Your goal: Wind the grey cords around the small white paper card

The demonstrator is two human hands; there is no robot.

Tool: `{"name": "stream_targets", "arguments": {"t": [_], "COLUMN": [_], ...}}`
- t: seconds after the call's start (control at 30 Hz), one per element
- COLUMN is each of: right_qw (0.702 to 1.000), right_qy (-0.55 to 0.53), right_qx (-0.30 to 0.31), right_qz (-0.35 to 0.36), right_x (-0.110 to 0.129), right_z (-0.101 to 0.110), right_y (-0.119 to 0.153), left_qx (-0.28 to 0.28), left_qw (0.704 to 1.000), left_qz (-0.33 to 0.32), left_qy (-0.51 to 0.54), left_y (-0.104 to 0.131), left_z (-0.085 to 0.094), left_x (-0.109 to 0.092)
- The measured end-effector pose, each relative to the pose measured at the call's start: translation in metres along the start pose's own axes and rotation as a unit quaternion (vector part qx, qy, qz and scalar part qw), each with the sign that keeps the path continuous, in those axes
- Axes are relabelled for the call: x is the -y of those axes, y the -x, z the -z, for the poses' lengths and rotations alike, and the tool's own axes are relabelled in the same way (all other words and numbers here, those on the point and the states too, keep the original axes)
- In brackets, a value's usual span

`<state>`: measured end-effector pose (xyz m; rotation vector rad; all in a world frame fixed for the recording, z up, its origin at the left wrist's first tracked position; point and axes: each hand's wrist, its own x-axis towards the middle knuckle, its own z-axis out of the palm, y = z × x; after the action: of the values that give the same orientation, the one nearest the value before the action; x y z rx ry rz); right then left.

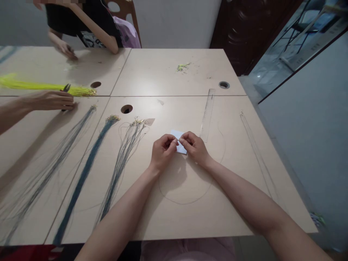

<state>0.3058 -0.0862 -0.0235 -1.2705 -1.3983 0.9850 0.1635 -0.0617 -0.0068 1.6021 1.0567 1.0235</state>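
My left hand (pixel 164 149) and my right hand (pixel 195 146) meet fingertip to fingertip, both closed in a pinch. Between them is a short dark bit of what looks like a thin grey cord (pixel 185 203). That cord loops over the tabletop below my wrists and curves up past my right hand. Under my fingers lies a small whitish-blue card or pad (pixel 181 148), partly covered by them. Beyond my right hand is a clear ruler (pixel 208 114).
Cord bundles with gold-coloured ends lie left: a loose grey-blue one (pixel 122 159), a dense blue one (pixel 89 170), a thin one (pixel 62 152). Several cords (pixel 254 146) lie right. A co-worker's hand (pixel 54 100) holds dark pliers (pixel 66 88) by yellow strands (pixel 35 85). Another person sits opposite.
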Motion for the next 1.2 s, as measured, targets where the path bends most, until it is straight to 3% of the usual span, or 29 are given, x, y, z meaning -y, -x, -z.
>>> {"name": "stream_targets", "arguments": {"t": [0.67, 1.2], "right_qw": [1.0, 1.0], "right_qy": [-0.004, -0.012], "right_qx": [-0.008, -0.017], "right_qz": [-0.003, -0.009], "right_x": [-0.0005, -0.0018], "right_z": [0.0007, -0.0005], "right_y": [0.0011, -0.0001], "left_qx": [0.041, 0.045], "left_qw": [0.992, 0.989], "left_qz": [0.075, 0.083], "left_qy": [0.096, 0.117], "left_y": [-0.0017, -0.0019], "left_z": [0.0005, -0.0017], "left_x": [0.001, 0.0027]}}
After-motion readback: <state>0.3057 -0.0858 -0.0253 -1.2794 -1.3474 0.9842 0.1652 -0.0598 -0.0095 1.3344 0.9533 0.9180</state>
